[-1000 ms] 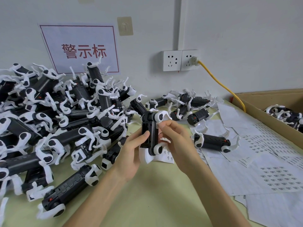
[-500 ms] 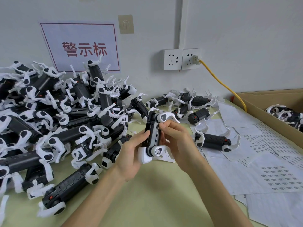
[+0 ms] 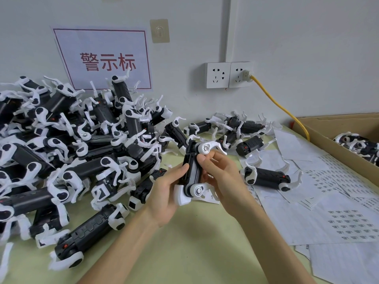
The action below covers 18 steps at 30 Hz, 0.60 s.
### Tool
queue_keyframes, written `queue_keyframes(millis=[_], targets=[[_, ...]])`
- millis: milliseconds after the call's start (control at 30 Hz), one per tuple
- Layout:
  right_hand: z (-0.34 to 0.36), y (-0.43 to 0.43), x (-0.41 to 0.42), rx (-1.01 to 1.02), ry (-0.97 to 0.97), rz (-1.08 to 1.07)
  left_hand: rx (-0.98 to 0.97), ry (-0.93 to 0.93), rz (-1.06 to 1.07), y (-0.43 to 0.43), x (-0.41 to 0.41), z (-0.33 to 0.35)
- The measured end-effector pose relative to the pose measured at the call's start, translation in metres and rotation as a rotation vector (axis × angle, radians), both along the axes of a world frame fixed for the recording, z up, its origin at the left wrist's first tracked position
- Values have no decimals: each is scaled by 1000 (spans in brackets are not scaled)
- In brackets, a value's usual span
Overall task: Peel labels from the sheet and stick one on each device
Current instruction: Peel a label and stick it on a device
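Both hands grip one black plastic device with white clip arms, upright: left hand cradles it, right hand pinches its side.

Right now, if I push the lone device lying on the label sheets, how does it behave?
Probably won't roll: the lone device has white arms splayed at both ends. Likely drags the loose label sheets under it. Thin arms look prone to snagging.
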State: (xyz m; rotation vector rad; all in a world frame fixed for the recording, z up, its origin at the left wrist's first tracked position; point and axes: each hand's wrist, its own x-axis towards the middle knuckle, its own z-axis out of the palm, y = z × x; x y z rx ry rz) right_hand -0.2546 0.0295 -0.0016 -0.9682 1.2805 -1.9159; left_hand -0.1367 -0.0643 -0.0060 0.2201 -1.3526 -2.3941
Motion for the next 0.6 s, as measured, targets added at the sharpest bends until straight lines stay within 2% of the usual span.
queue_keyframes(millis=[367, 600], targets=[[1, 1, -1, -52, -49, 69, 94, -7, 13, -5, 0, -5], [-3, -5, -4, -26, -185, -139, 71, -29, 22, -5, 0, -4]])
